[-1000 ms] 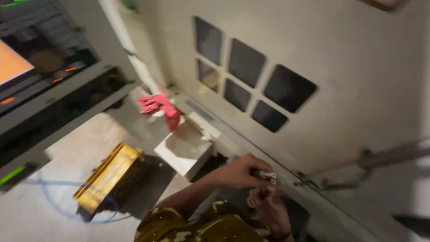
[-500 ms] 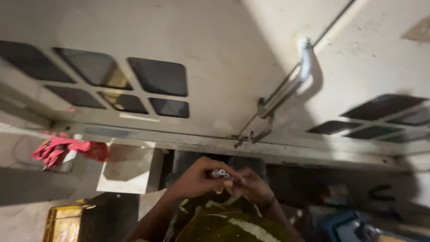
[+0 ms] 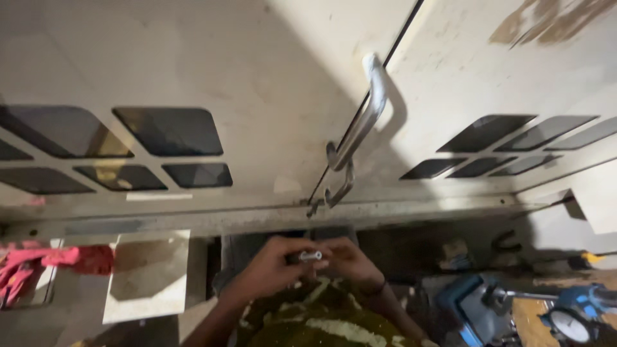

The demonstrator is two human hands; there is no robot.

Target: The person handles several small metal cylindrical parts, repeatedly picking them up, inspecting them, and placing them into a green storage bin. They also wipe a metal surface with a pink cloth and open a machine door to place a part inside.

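Presently I see both hands meeting below the door: left hand and right hand pinch a small metal piece between fingertips, close under the door handle; red cloth lies far left.

Both hands are up together at chest height, close to the body, fingertips meeting in the middle. The left hand comes in from the lower left with its fingers curled and pinched, forearm angling up from the bottom edge. The right hand faces it, fingers bent inward, a dark band at the wrist.
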